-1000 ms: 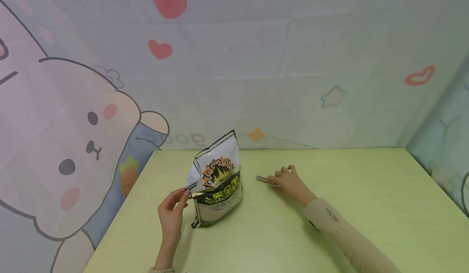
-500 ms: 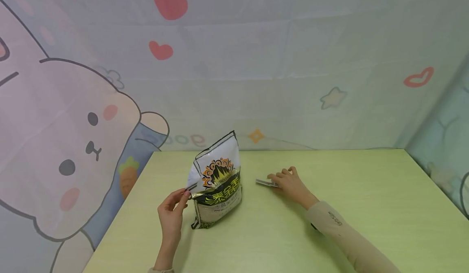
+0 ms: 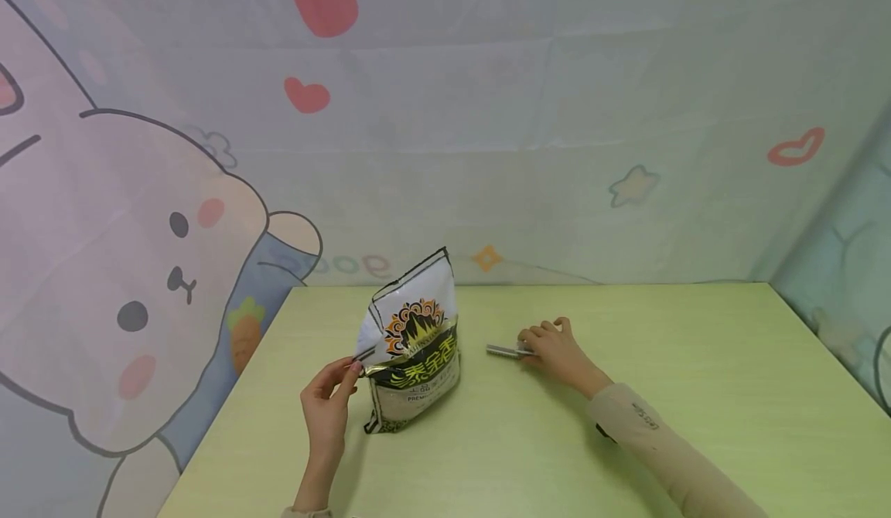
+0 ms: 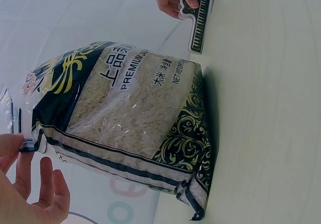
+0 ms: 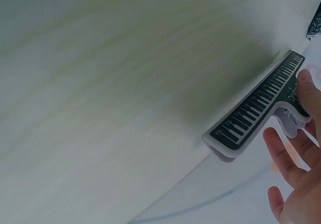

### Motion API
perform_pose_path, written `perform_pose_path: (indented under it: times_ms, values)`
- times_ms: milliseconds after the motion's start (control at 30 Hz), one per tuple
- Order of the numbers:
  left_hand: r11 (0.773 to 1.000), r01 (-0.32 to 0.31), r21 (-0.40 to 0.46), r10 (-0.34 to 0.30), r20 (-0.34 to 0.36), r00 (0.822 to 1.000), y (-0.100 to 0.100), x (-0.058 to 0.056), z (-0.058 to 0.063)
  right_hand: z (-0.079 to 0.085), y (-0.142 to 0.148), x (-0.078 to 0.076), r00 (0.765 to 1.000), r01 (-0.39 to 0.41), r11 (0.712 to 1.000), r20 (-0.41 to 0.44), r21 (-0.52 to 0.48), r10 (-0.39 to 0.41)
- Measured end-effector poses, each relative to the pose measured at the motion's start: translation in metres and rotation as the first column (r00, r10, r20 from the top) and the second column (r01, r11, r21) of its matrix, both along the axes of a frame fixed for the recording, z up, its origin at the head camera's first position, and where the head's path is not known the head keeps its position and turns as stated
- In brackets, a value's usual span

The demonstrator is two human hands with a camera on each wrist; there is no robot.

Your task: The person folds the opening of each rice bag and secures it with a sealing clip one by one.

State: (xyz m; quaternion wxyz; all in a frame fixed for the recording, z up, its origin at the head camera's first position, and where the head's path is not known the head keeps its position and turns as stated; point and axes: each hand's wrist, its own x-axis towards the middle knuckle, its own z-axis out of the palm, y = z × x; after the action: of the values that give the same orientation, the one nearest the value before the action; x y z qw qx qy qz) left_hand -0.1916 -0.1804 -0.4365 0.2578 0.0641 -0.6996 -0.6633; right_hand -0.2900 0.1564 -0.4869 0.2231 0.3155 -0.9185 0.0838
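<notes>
A plastic bag of rice [image 3: 418, 375] stands upright on the table, left of the middle. Its white upper part bears a sunburst print, and rice grains show through a clear panel in the left wrist view. My left hand [image 3: 326, 406] pinches the bag's left side edge between thumb and index finger, the other fingers loosely bent. To the right of the bag, my right hand [image 3: 559, 357] holds a long bag clip [image 5: 258, 103] by its handle. Piano keys are printed on the clip's dark face. Its long edge lies close over the tabletop.
The pale yellow-green table [image 3: 626, 317] reaches back to a cloth backdrop [image 3: 445, 100] printed with hearts and a rabbit. Another patterned cloth [image 3: 842, 255] hangs along the right side.
My right hand has shifted slightly to the right and toward me, and the clip has turned a little in its grip. The left hand and the rice bag have stayed put.
</notes>
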Motion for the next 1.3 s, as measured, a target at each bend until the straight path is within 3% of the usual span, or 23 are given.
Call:
perform_pose_path:
  times_ms: [200, 533, 1300]
  values:
    - [1.0, -0.001, -0.001, 0.001, -0.007, 1.0, 0.0, 0.0, 0.0, 0.004, 0.003, 0.005, 1.0, 0.001, 0.999, 0.008, -0.038, -0.001]
    - [1.0, 0.001, -0.005, -0.001, -0.002, 1.0, 0.001, 0.001, 0.002, 0.012, 0.002, 0.002, 0.994, -0.018, 0.994, -0.106, -0.106, 0.006]
    - [1.0, -0.001, -0.022, 0.0, -0.044, 0.999, 0.001, 0.002, 0.004, 0.067, -0.009, 0.008, 0.976, -0.054, 0.971, -0.219, -0.231, 0.002]
